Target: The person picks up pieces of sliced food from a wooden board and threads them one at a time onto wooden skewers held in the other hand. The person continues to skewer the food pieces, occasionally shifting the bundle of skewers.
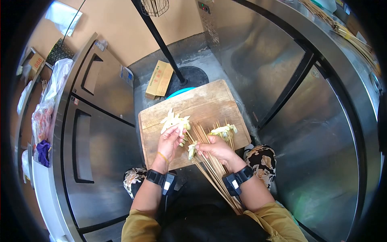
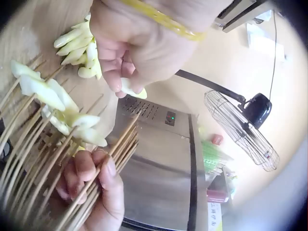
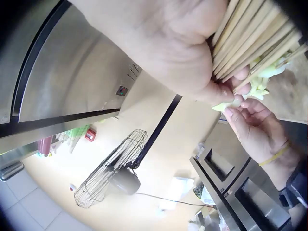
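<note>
The left hand point(image 1: 169, 142) pinches a pale slice point(image 2: 131, 88) between thumb and fingers, beside a pile of pale yellow-green slices point(image 1: 173, 121) on the wooden board point(image 1: 161, 110). In the right hand point(image 1: 219, 150) is a bundle of thin wooden sticks point(image 1: 213, 171), gripped with the tips pointing away from the body. One pale piece point(image 1: 192, 151) shows at the right hand's fingertips in the head view. More slices point(image 2: 45, 94) sit on sticks lying on the board's right side. The right wrist view shows both hands' fingertips close together at a slice point(image 3: 225, 105).
A cardboard box point(image 1: 159, 80) and the round black base point(image 1: 194, 76) of a fan stand beyond the board. Steel cabinets point(image 1: 102, 149) rise at left and right. More sticks point(image 1: 354, 40) lie on the right counter. Plastic bags point(image 1: 44, 117) are at the left.
</note>
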Available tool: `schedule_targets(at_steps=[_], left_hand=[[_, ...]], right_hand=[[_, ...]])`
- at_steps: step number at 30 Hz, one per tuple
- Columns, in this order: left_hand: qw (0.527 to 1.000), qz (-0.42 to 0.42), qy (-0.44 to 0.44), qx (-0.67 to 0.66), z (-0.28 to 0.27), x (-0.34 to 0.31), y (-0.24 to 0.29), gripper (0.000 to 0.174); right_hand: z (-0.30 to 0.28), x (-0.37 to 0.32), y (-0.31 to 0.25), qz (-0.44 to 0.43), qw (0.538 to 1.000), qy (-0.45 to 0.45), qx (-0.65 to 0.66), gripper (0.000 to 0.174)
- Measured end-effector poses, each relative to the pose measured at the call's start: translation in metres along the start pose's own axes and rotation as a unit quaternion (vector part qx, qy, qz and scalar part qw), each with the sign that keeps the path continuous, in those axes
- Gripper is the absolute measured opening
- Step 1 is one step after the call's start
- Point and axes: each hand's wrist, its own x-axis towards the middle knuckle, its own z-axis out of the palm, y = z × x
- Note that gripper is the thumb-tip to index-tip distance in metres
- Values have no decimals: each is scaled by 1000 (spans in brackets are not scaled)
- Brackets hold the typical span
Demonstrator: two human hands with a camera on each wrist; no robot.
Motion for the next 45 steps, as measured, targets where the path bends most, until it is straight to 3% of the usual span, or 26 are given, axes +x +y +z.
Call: schedule_targets(at_steps=[9, 15, 18, 27, 33, 45], left_hand=[[992, -51, -5, -116, 16, -3, 11, 26], [995, -49, 1, -89, 13, -2, 12, 23], [1000, -6, 7, -9, 11, -3, 12, 24], [997, -43, -46, 34, 6, -7, 16, 25], [993, -11, 96, -66, 30, -9, 8, 14], [977, -104, 120, -144, 44, -13, 9, 10]], right_hand=[[3, -3, -3, -4, 1000, -18, -6, 10], [6, -5, -4, 0, 999, -17, -34, 11], [6, -6, -5, -1, 1000, -18, -25, 11], [4, -6, -1, -11, 999, -31, -34, 9], [5, -3, 2, -14, 999, -26, -36, 9], [11, -9, 0, -27, 999, -5, -37, 10]])
